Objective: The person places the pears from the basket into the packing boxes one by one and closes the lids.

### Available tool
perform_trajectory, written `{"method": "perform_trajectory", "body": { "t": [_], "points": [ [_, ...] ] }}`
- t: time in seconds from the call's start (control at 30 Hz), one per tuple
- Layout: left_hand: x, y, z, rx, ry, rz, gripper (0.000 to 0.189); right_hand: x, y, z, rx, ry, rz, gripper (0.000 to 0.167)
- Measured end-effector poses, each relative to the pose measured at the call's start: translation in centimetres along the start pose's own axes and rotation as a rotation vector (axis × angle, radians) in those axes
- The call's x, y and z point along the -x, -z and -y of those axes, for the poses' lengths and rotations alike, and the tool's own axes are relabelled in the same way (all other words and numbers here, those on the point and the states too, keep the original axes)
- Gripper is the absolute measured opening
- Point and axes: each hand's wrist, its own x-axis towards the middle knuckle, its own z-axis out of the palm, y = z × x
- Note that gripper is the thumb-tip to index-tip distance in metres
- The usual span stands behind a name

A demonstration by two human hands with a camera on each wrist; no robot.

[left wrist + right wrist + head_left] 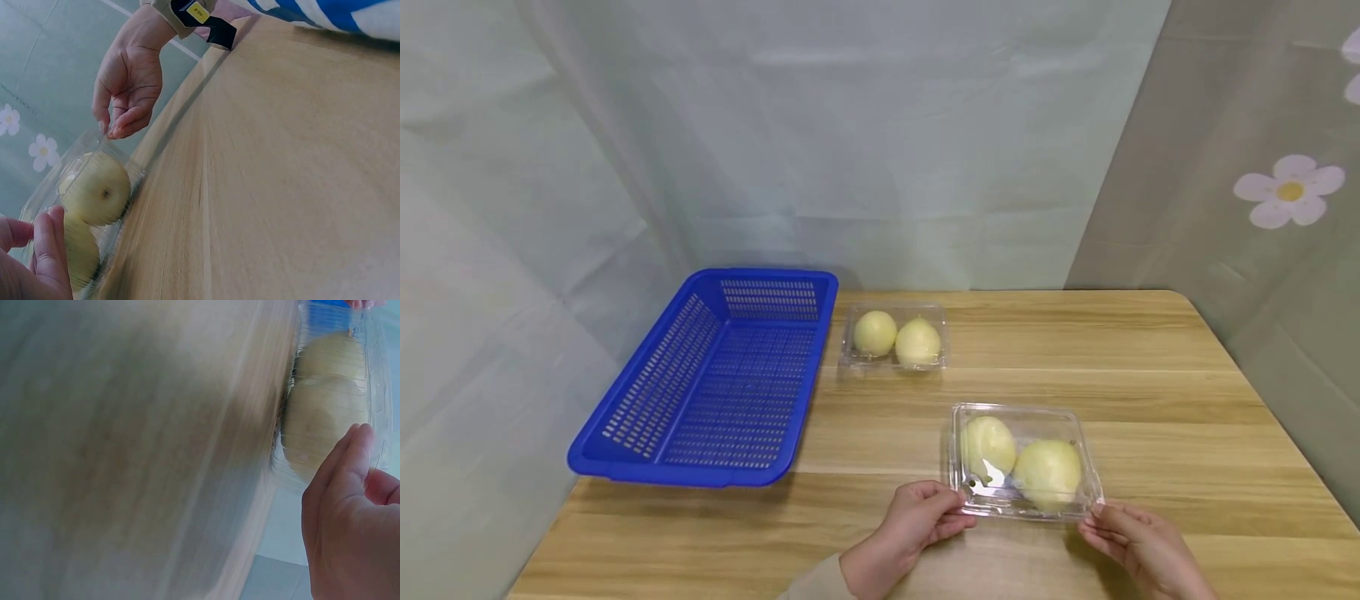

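A clear plastic clamshell box (1028, 500) with two round, pale yellow pears (1048, 473) inside is at the front of the table. At its near left corner my left hand (917, 533) pinches the rim between thumb and fingers. My right hand (1142, 542) pinches the near right corner the same way. The lid lies over the pears in the head view. From the left wrist, a brown dimple shows on one pear (103, 190). The right wrist view has my right hand (350, 512) with fingers along the box's side.
On the left of the wooden table (1157, 400) stands a blue perforated plastic basket (797, 400) with nothing in it. Farther back, beside the basket, a second clear box (943, 321) holds two more pears (876, 333). A pale curtain (925, 167) hangs behind the table.
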Motion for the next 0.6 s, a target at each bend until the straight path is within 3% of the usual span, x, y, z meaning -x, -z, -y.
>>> {"method": "perform_trajectory", "body": {
  "t": [0.23, 0.43, 0.6],
  "points": [
    [-0.2, 0.0, 0.0, -0.007, 0.008, -0.008, 0.014, -0.1, 0.0, 0.3, 0.011, 0.003, 0.015, 0.03],
    [-0.5, 0.0, -0.1, -0.004, 0.003, -0.002, 0.014, -0.4, -0.1, 0.7, 0.035, -0.034, -0.038, 0.025],
    [-1.0, -0.2, -0.3, -0.004, -0.007, -0.008, 0.014, -0.9, -0.1, 0.9, 0.073, 0.013, -0.067, 0.023]
  ]
}}
